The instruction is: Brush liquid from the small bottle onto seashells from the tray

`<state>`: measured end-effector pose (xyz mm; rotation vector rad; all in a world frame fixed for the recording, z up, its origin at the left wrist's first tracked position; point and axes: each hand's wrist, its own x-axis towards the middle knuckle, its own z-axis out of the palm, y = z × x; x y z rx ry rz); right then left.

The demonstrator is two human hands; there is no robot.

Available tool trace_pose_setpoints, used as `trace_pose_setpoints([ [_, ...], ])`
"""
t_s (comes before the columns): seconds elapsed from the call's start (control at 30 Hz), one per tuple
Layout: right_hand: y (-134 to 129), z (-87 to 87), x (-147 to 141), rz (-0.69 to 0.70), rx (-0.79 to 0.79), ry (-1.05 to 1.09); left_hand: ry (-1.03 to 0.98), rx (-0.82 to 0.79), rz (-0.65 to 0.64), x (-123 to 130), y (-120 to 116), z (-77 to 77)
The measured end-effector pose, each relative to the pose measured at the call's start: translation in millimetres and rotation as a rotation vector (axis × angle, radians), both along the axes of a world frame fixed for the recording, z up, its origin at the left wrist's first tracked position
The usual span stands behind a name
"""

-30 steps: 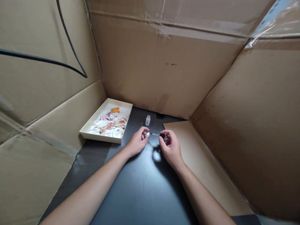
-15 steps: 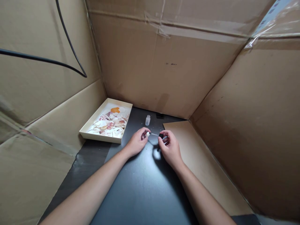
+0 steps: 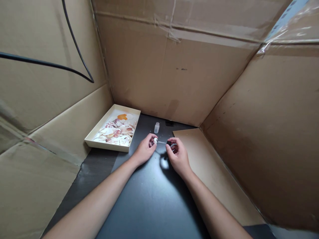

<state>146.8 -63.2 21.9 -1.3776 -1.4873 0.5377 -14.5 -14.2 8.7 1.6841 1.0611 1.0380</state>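
Note:
My left hand (image 3: 146, 150) pinches a small white piece (image 3: 155, 140), which has a dark spot on it. My right hand (image 3: 178, 155) is closed on a black cap (image 3: 168, 143) with a thin clear stem (image 3: 161, 142) pointing left toward the white piece. Whether the stem's tip touches the piece is too small to tell. Just beyond my left hand a small clear bottle (image 3: 157, 127) stands upright on the dark table (image 3: 144, 199), without a cap.
A cream tray (image 3: 107, 146) of shells (image 3: 117, 130) lies at the back left. A flat brown board (image 3: 214, 166) lies on the right. Cardboard walls (image 3: 159, 73) enclose the table, and a black cable (image 3: 50, 63) hangs at the upper left.
Both hands have shifted slightly left. The white piece shows more fully between my left fingers, with a dark spot now visible.

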Motion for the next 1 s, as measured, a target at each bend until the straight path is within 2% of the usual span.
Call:
trace_pose_setpoints([
  [0.17, 10.8, 4.6, -10.6, 0.005, 0.040, -0.045, -0.080, -0.001, 0.060, -0.5, 4.1, -2.7],
  [0.3, 16.1, 0.8, -15.2, 0.048, 0.074, 0.034, -0.101, 0.001, 0.115, -0.1, 5.6, -1.9],
  [0.4, 15.4, -3.9, -11.4, 0.076, 0.090, 0.031, -0.092, 0.000, 0.112, 0.2, 5.3, -0.9],
  [0.5, 13.9, -5.8, -4.6, 0.036, 0.098, -0.003, -0.072, 0.005, 0.113, 0.0, 4.5, -0.1],
  [0.67, 11.4, -2.2, -1.4, 0.040, 0.129, -0.010, -0.065, 0.000, 0.097, -0.2, 3.8, 0.2],
  [0.87, 7.5, 3.3, -4.6, 0.027, 0.184, -0.137, -0.054, 0.004, 0.087, -0.1, 3.2, -0.9],
  [1.0, 7.2, 4.0, -4.0, 0.066, 0.198, -0.149, -0.038, -0.017, 0.074, 0.1, 2.3, 1.3],
])
